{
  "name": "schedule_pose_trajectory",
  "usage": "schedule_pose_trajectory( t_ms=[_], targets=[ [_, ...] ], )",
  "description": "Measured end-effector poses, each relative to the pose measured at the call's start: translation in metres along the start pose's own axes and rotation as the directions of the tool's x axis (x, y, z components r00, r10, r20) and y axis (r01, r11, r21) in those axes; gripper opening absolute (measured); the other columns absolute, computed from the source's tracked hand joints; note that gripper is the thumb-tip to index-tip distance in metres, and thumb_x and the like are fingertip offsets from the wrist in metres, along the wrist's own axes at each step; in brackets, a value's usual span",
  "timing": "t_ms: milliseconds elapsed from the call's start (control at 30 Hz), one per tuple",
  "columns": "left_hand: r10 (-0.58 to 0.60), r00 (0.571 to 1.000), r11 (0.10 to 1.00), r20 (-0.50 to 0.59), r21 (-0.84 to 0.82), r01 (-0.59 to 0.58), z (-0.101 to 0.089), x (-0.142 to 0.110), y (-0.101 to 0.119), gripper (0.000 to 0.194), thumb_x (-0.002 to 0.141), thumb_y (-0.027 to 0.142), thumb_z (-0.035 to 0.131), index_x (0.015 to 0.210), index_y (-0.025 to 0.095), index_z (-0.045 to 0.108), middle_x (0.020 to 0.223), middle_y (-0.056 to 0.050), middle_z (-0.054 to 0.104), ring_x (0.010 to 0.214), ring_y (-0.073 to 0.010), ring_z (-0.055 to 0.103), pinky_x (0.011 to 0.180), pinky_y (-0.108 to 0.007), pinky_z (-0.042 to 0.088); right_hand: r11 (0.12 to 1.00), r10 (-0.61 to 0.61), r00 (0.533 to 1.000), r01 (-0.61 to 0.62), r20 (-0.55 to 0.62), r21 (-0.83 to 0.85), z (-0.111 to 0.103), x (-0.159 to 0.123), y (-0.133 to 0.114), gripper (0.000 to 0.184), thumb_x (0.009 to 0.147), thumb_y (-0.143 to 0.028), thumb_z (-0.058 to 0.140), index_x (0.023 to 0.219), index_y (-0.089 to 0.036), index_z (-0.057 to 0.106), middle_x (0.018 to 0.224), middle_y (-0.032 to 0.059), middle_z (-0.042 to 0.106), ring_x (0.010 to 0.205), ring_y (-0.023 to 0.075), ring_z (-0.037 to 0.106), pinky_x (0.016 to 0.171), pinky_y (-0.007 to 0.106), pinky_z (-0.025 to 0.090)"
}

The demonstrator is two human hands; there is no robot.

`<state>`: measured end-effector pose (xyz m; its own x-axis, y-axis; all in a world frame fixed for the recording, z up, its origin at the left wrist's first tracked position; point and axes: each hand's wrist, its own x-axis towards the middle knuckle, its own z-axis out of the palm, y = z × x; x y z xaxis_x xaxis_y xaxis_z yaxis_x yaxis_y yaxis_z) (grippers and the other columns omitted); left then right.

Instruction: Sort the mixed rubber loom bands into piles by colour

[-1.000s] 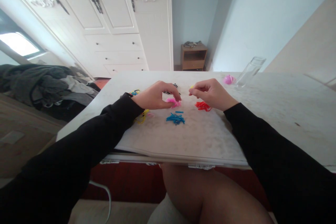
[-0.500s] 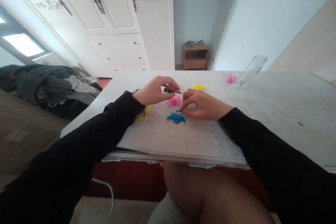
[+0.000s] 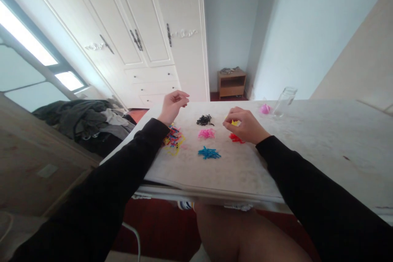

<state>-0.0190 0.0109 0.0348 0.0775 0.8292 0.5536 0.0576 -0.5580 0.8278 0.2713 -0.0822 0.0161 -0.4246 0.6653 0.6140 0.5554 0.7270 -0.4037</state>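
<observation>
My left hand (image 3: 174, 106) is raised over the back end of a mixed pile of small coloured bands (image 3: 174, 139), its fingers loosely curled and apart, with nothing visible in them. My right hand (image 3: 241, 124) hovers by the yellow bands (image 3: 236, 123), which it partly hides. Its thumb and forefinger are pinched together; whatever they hold is too small to make out. Below that hand lies a heap of red bands (image 3: 236, 138). Between the hands, separate heaps of black bands (image 3: 204, 120), pink bands (image 3: 206, 133) and blue bands (image 3: 209, 153) form a column.
The white table (image 3: 310, 151) extends far to the right. Towards its back edge a clear glass bottle (image 3: 285, 101) stands beside a round pink object (image 3: 265, 109). Dark clothes (image 3: 80, 120) are heaped beyond the left edge. A wardrobe (image 3: 153, 16) and a small wooden cabinet (image 3: 232, 83) stand behind.
My left hand has moved left, away from the black bands. My right hand has gone up and right from the blue heap towards the yellow one. The view has tilted upward.
</observation>
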Motion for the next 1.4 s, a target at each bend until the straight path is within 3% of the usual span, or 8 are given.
schedule_pose_trajectory(
  t_ms=[167,233,400,600,800,967,1300,1400],
  targets=[
    [-0.120,0.965,0.965,0.235,0.255,0.059,-0.036,0.001,0.012,0.018,0.067,0.028,0.084,0.076,0.015,0.075,0.066,-0.002,0.070,0.061,-0.0117,0.060,0.061,-0.025,0.047,0.993,0.116,0.991,-0.115,-0.071,0.028,-0.004,0.000,0.011,0.024,0.087,-0.027,0.063,0.063,-0.020,0.063,0.071,0.0042,0.061,0.073,0.0199,0.057,0.074,0.036,0.042],
    [-0.201,0.907,0.902,0.369,0.430,0.025,-0.057,-0.002,0.017,0.019,0.070,0.032,0.084,0.074,0.015,0.077,0.067,-0.004,0.073,0.061,-0.0125,0.061,0.060,-0.025,0.046,0.989,0.143,0.987,-0.140,-0.070,0.035,-0.003,-0.001,0.013,0.024,0.086,-0.028,0.063,0.063,-0.020,0.063,0.071,0.0044,0.061,0.073,0.0199,0.056,0.074,0.036,0.042],
    [-0.367,0.771,0.755,0.521,0.650,-0.080,-0.098,-0.014,0.029,0.026,0.077,0.042,0.083,0.083,0.016,0.084,0.071,-0.006,0.076,0.061,-0.0130,0.062,0.058,-0.024,0.045,0.988,0.152,0.988,-0.151,-0.033,0.021,-0.001,0.000,0.015,0.024,0.085,-0.029,0.062,0.063,-0.020,0.064,0.072,0.0054,0.062,0.073,0.0201,0.057,0.074,0.036,0.041],
    [-0.470,0.636,0.718,0.613,0.684,-0.128,-0.106,-0.029,0.033,0.038,0.074,0.046,0.089,0.099,0.017,0.085,0.091,-0.009,0.081,0.075,-0.0161,0.071,0.064,-0.022,0.050,0.991,0.132,0.991,-0.132,-0.007,0.002,-0.001,0.000,0.015,0.025,0.084,-0.029,0.064,0.061,-0.020,0.064,0.070,0.0048,0.063,0.072,0.0196,0.056,0.073,0.035,0.040],
    [-0.453,0.635,0.736,0.626,0.665,-0.130,-0.106,-0.028,0.028,0.031,0.079,0.048,0.085,0.086,0.017,0.084,0.075,-0.006,0.077,0.067,-0.0147,0.064,0.062,-0.023,0.046,0.992,0.130,0.992,-0.130,0.003,0.000,-0.001,-0.001,0.015,0.024,0.083,-0.028,0.064,0.061,-0.019,0.065,0.071,0.0046,0.063,0.073,0.0195,0.057,0.074,0.035,0.042],
    [-0.429,0.700,0.731,0.571,0.675,-0.103,-0.108,-0.027,0.029,0.039,0.074,0.058,0.088,0.081,0.019,0.086,0.085,-0.008,0.075,0.072,-0.0160,0.064,0.066,-0.025,0.046,0.993,0.122,0.993,-0.122,0.006,0.000,-0.001,0.000,0.016,0.025,0.084,-0.029,0.065,0.060,-0.019,0.065,0.071,0.0049,0.063,0.072,0.0191,0.057,0.072,0.034,0.041],
    [-0.465,0.702,0.705,0.540,0.705,-0.074,-0.113,-0.028,0.037,0.032,0.083,0.049,0.078,0.087,0.017,0.080,0.084,-0.008,0.078,0.077,-0.0188,0.069,0.070,-0.027,0.050,0.991,0.131,0.991,-0.131,0.021,-0.012,0.000,0.001,0.017,0.024,0.081,-0.029,0.066,0.060,-0.019,0.066,0.071,0.0049,0.063,0.072,0.0190,0.056,0.072,0.034,0.041],
    [-0.430,0.730,0.744,0.531,0.666,-0.047,-0.113,-0.028,0.035,0.036,0.085,0.053,0.076,0.086,0.017,0.076,0.081,-0.007,0.077,0.075,-0.0186,0.068,0.071,-0.028,0.052,0.991,0.131,0.991,-0.130,0.024,-0.011,0.000,0.001,0.017,0.024,0.081,-0.030,0.066,0.059,-0.019,0.065,0.070,0.0049,0.063,0.071,0.0191,0.056,0.072,0.034,0.041]
  ],
)
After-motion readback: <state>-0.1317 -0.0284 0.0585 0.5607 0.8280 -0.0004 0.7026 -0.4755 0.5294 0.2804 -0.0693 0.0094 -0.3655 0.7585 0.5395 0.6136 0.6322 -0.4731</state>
